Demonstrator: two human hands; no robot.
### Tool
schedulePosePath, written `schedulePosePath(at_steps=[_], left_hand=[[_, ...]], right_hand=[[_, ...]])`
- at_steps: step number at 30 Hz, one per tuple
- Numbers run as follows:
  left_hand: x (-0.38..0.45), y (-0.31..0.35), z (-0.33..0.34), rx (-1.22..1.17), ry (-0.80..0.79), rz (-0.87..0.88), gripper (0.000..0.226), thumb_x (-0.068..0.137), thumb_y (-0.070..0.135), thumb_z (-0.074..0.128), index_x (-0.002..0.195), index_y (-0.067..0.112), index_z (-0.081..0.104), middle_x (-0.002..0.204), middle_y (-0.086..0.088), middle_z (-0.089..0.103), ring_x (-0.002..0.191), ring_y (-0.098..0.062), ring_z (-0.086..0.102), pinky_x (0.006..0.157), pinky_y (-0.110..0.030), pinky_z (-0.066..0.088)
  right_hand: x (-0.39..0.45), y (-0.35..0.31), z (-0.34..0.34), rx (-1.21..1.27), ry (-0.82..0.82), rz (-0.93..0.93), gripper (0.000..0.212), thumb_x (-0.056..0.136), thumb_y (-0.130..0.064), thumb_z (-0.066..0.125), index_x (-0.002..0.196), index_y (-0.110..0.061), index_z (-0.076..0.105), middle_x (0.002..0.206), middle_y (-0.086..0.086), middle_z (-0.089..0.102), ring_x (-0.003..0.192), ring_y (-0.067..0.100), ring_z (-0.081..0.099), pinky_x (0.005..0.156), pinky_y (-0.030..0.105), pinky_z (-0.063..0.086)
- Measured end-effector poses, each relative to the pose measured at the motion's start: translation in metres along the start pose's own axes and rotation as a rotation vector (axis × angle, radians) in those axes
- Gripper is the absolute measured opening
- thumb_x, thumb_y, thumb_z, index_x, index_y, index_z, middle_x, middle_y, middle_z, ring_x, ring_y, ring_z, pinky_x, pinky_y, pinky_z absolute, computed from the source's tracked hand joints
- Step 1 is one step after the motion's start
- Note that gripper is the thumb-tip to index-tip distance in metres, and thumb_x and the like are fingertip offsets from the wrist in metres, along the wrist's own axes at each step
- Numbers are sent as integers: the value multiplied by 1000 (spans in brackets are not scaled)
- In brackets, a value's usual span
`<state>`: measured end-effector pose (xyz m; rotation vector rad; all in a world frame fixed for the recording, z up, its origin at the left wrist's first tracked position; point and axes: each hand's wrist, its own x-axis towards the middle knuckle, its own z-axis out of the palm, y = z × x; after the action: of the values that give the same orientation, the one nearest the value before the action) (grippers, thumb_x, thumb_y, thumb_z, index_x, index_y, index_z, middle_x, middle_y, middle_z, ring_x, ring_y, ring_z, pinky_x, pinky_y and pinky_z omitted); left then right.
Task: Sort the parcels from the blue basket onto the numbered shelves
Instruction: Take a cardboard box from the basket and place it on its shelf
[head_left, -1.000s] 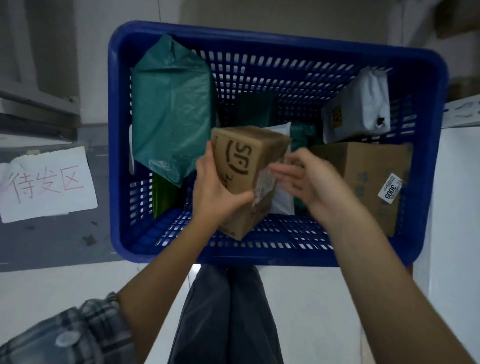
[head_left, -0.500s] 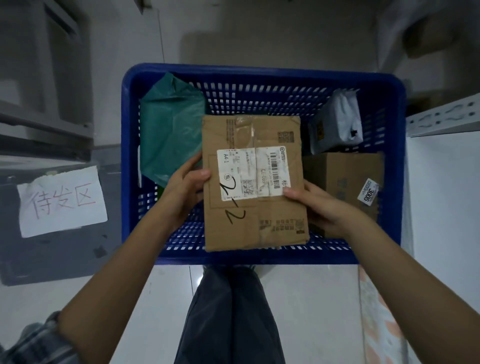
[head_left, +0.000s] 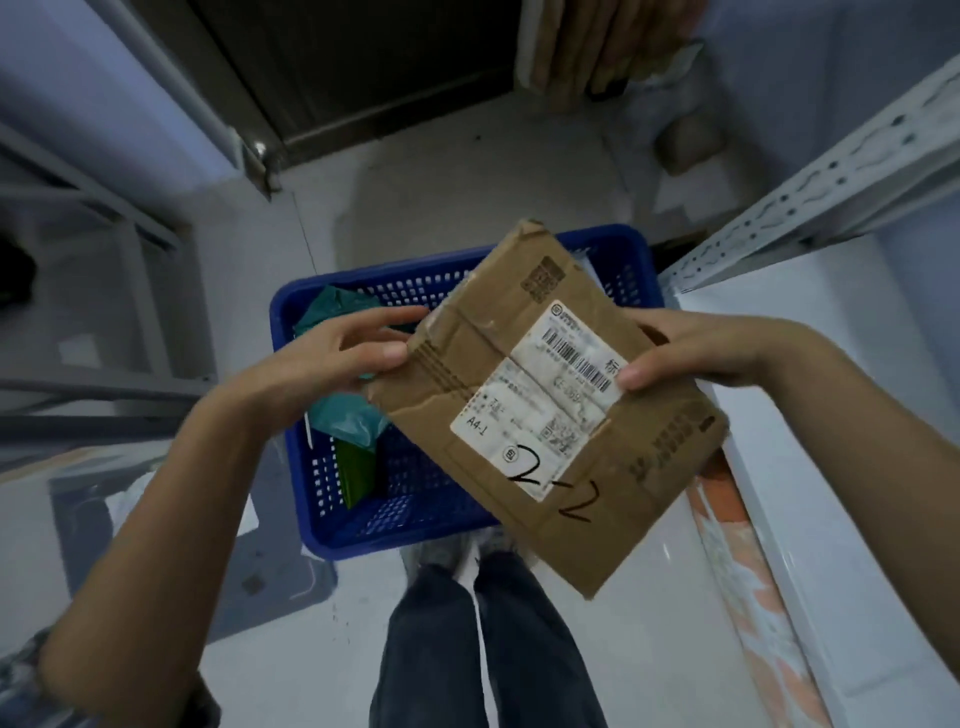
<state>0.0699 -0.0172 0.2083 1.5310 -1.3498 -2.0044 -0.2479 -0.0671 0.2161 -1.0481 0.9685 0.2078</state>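
Note:
A flat brown cardboard parcel (head_left: 571, 483) with a white shipping label and a handwritten "2-2" is held tilted above the blue basket (head_left: 415, 514). My right hand (head_left: 696, 353) grips its right edge, thumb on the label. At the parcel's left corner, the fingertips of my left hand (head_left: 332, 358) touch the cardboard. Inside the basket a teal plastic mailer (head_left: 343, 415) and a green packet (head_left: 358, 473) show at the left; the rest is hidden behind the parcel.
A white shelf surface (head_left: 831, 395) with a perforated metal upright (head_left: 810, 187) runs along the right. Grey metal racking (head_left: 104, 291) stands at the left. A dark door (head_left: 363, 67) is ahead. My legs and shoes (head_left: 467, 623) stand just behind the basket.
The parcel has been lifted well out of the basket and turned clockwise. The view has risen, so the basket looks smaller and lower.

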Motion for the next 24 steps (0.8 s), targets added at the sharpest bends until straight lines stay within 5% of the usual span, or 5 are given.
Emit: schedulePosePath(at_steps=[5,10,14,18,24], left_hand=[[-28,39,7,37,2,71,92,16,80,72,101,48,58,97,19,69,90,2,66,67,-11,51],[-54,48,6,-97,184,175,89,29,75,76,107,35,64,98,7,73,93,-13,68,75,-24,53],[-87,90,2,-175,201,284,83,30,72,78,99,29,64,87,10,73,79,-7,69,63,-19,54],[-123,177,0,-139,150,451,78,44,53,78,115,28,59,87,9,72,79,-8,68,60,-20,53],[-204,339,13,-33,-44,777,74,47,58,80,113,32,60,94,9,72,86,-8,69,64,-18,54]], right_hand=[[-49,-35,12,-85,139,-43,65,58,-42,78,118,-41,52,114,-11,67,105,12,65,80,24,56],[-94,-43,49,144,778,-229,83,66,-65,69,138,-37,39,129,-9,52,117,14,51,90,30,44],[-142,-51,100,341,806,-307,101,49,-72,74,135,-30,43,121,-1,62,108,20,63,80,35,53],[-204,-97,146,382,902,-460,56,76,-48,64,128,-35,46,113,-5,68,96,11,68,72,26,56],[-342,-192,189,308,1229,-751,49,74,-50,69,120,-42,52,110,-11,69,102,12,66,81,29,52]])
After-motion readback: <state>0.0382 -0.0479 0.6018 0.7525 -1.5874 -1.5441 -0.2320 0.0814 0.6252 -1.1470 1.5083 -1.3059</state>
